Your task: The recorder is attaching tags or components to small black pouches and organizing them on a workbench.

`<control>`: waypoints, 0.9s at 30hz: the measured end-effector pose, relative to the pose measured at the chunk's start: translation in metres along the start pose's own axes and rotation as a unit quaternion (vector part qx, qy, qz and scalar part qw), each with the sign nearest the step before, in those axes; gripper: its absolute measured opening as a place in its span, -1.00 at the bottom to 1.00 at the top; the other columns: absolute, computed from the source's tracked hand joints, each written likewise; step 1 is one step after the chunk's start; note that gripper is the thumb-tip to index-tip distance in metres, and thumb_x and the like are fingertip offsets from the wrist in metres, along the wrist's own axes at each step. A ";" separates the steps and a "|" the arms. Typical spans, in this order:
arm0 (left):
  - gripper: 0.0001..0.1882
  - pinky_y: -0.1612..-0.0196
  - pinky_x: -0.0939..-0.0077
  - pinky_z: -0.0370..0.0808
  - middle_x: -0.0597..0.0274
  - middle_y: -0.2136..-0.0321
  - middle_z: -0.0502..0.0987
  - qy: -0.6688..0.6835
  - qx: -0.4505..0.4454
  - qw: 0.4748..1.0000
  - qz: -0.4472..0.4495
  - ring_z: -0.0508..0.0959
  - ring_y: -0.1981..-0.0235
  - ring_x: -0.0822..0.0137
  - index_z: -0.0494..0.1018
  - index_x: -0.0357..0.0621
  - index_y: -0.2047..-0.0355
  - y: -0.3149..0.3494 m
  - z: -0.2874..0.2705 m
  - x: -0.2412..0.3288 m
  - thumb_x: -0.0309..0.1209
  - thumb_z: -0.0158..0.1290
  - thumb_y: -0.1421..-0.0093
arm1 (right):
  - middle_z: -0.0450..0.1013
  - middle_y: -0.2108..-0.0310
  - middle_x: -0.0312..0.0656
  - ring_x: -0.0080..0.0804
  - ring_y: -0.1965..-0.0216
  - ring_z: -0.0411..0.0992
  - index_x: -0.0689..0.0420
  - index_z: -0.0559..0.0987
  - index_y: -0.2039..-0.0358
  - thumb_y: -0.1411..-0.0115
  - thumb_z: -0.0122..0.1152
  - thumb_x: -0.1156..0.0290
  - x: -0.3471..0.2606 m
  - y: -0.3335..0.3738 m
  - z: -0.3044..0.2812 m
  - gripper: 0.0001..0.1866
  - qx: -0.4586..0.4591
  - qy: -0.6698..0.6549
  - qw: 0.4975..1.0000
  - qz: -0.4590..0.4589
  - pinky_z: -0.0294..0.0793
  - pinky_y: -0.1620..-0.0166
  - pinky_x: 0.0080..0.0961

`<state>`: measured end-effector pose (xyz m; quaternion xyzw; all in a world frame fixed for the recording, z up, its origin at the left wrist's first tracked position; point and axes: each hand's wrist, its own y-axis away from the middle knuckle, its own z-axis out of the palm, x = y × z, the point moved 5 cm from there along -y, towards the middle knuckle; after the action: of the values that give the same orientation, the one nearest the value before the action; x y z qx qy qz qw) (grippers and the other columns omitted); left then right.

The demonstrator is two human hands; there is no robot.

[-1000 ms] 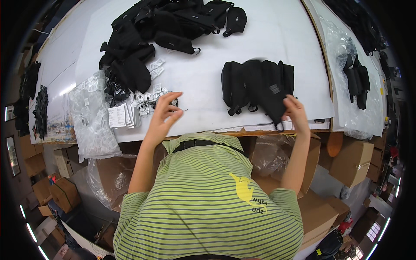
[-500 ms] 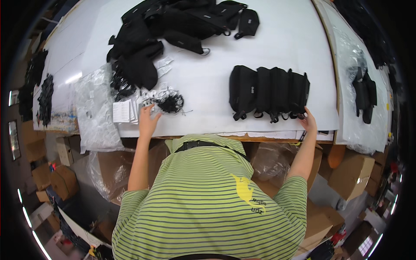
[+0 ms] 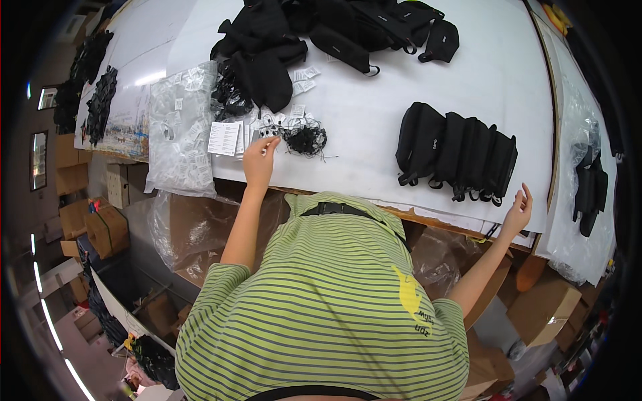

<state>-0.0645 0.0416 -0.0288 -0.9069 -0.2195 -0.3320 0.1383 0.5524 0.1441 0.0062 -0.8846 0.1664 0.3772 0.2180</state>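
My left hand is at the near edge of a small heap of black strings and a stack of white printed cards. Its thumb and fingertips are pinched together; what they hold, if anything, is too small to make out. On the right, several black fabric pouches with small loops along their near ends lie side by side, overlapping in a row. Just off the near right end of that row is my right hand, fingers apart and nothing in them.
A large pile of black pouches covers the far middle of the white table. Left of the cards, a clear plastic bag of white tags hangs over the front edge. Cardboard boxes stand below, and more black items lie on plastic at right.
The whole view has turned, shifting the table contents rightward. My right hand has come away from the end pouch. My left hand has reached in to the cards and strings, its fingers closing to a pinch.
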 end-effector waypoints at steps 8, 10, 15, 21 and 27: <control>-0.86 0.50 0.72 0.29 0.38 0.67 0.44 0.244 -0.059 0.968 -0.010 0.38 0.62 0.64 0.51 -0.23 0.40 -0.031 -0.042 0.081 -0.41 0.05 -0.17 | 0.43 0.40 -0.38 -0.68 0.43 0.30 0.13 0.61 0.34 -0.16 0.13 0.44 -0.178 0.113 0.089 -0.89 -0.249 -0.261 0.932 -0.024 0.25 0.38 -0.73; -0.84 0.55 0.73 0.23 0.41 0.71 0.40 0.195 -0.123 0.973 -0.001 0.34 0.65 0.64 0.51 -0.24 0.41 -0.028 -0.041 0.100 -0.38 0.08 -0.15 | 0.46 0.44 -0.33 -0.67 0.45 0.32 0.15 0.60 0.37 -0.13 0.14 0.46 -0.204 0.146 0.125 -0.90 -0.338 -0.303 0.891 -0.034 0.26 0.40 -0.72; -0.82 0.60 0.66 0.11 0.46 0.75 0.27 0.141 -0.218 0.964 0.064 0.15 0.68 0.62 0.49 -0.27 0.43 -0.019 -0.033 0.135 -0.37 0.10 -0.12 | 0.49 0.38 -0.28 -0.61 0.41 0.38 0.16 0.57 0.29 -0.16 0.12 0.37 -0.283 0.180 0.155 -0.82 -0.442 -0.302 0.839 -0.102 0.31 0.40 -0.70; -0.82 0.56 0.68 0.13 0.43 0.66 0.34 0.230 -0.311 0.919 0.081 0.19 0.62 0.62 0.46 -0.28 0.43 -0.001 -0.022 0.150 -0.38 0.06 -0.15 | 0.39 0.53 -0.34 -0.68 0.51 0.26 0.22 0.48 0.41 -0.22 0.07 0.32 -0.288 0.195 0.173 -0.79 -0.542 -0.304 0.782 -0.047 0.19 0.46 -0.72; -0.84 0.44 0.71 0.25 0.42 0.52 0.46 0.202 -0.365 0.908 0.043 0.30 0.52 0.62 0.47 -0.26 0.40 0.000 -0.030 0.125 -0.39 0.07 -0.16 | 0.26 0.64 -0.39 -0.71 0.60 0.10 0.23 0.39 0.53 -0.22 0.07 0.31 -0.236 0.185 0.170 -0.73 -0.533 -0.280 0.798 -0.029 0.07 0.52 -0.68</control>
<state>0.0047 0.0684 0.0767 -0.8163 -0.0114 -0.5586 -0.1469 0.2108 0.1047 0.0276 -0.7214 -0.1543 0.6310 -0.2400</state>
